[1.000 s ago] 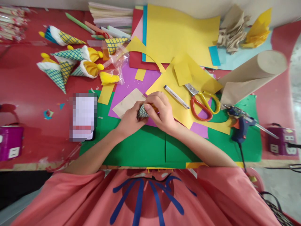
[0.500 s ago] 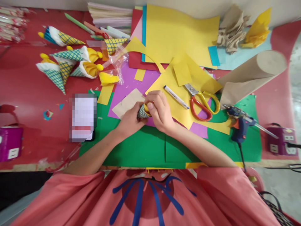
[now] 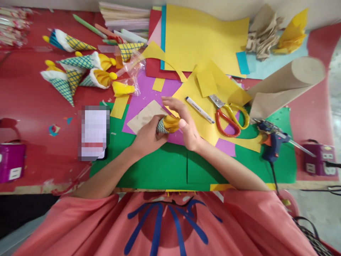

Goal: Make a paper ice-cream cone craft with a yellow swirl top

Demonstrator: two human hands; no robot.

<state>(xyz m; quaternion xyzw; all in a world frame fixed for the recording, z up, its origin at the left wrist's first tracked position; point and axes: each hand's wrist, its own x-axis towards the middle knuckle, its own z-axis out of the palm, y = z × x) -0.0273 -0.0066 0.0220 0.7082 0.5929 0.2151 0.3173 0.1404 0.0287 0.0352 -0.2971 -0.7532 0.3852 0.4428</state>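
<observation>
My left hand [image 3: 147, 138] is wrapped round a small paper cone [image 3: 170, 124] with a blue-green lattice pattern and a pleated yellow paper filling sticking out of its mouth. Close on the right of the filling is my right hand [image 3: 189, 128], its fingers spread and the thumb near the yellow paper's end; whether the thumb touches it I cannot tell. Under the hands lie a beige paper piece [image 3: 141, 115] and a purple sheet [image 3: 133, 106] on a green mat [image 3: 160, 170]. A white marker [image 3: 199, 110] rests just beyond the right hand.
Red-and-yellow-handled scissors [image 3: 227, 122] and a blue glue gun [image 3: 274, 145] lie to the right, near a brown paper roll [image 3: 282, 85]. Several finished cones [image 3: 60, 83] sit at the left above a phone [image 3: 94, 131]. Yellow sheets [image 3: 205, 39] cover the back.
My right hand has opened and drawn slightly right, off the cone's mouth. More of the yellow filling now shows. The left hand keeps its hold.
</observation>
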